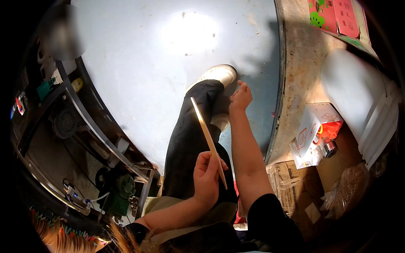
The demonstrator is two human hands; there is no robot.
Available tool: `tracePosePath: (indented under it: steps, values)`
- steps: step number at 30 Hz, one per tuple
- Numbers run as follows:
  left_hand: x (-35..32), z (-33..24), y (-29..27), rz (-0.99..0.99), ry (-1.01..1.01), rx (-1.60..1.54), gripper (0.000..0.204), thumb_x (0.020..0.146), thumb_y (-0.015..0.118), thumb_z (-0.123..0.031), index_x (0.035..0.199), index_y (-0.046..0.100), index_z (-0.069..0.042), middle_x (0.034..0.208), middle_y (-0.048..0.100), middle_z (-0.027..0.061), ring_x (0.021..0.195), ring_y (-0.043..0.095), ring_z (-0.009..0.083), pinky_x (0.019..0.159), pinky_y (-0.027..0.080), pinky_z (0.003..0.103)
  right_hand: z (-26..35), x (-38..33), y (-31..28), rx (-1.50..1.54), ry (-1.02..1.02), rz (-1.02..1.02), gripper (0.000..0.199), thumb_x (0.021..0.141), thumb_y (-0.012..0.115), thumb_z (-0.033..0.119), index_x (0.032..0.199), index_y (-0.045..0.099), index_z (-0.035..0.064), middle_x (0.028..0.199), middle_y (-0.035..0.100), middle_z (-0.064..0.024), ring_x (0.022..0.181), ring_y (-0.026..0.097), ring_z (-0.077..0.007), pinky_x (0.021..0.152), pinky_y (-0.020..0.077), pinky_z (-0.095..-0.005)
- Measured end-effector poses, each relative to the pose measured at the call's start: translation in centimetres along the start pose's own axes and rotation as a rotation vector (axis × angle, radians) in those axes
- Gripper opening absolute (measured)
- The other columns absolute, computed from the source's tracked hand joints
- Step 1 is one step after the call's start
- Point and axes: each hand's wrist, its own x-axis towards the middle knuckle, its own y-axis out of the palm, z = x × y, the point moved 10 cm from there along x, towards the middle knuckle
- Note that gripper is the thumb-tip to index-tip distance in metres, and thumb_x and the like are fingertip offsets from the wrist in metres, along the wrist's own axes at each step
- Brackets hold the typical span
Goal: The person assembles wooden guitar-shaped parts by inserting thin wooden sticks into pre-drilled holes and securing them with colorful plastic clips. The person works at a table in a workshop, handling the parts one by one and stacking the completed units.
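One thin, pale, straight, wood-like strip (206, 135), centre frame: pinched low in left hand (206, 172), long axis upper-left to lower-right. Right hand (241, 98), curled, contents unclear, apart, right of its upper end.

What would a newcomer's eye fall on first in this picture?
First, the long, thin, pale strip held slantwise in the left hand, bright against the dark trousers. Then the white glare on the blue-grey floor, top centre, and the red box at the upper right.
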Motion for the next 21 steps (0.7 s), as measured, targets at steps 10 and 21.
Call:
tracePosePath:
  steps: [10,21]
  values:
    - [0.3,-0.3,-0.2,0.008,0.005,0.000,0.012,0.097,0.044,-0.020,0.096,0.049,-0.009,0.083,0.053,0.0048,0.077,0.053,0.0130,0.076,0.045,0.030,3.3,-1.9,3.4,-0.391,-0.608,-0.084,0.032,0.090,0.052,0.032,0.083,0.060,0.0016,0.075,0.060,-0.0111,0.070,0.058,-0.0254,0.070,0.0445,-0.0371]
    - [-1.0,-1.2,0.9,0.131,0.130,0.061,0.009,0.097,0.041,-0.013,0.101,0.046,-0.006,0.089,0.052,0.0056,0.080,0.053,0.0126,0.077,0.044,0.030,-0.4,-15.8,6.1,-0.383,-0.613,0.444,0.011,0.085,0.062,0.018,0.089,0.061,0.0072,0.081,0.063,-0.0122,0.066,0.061,-0.0270,0.060,0.0485,-0.0336]
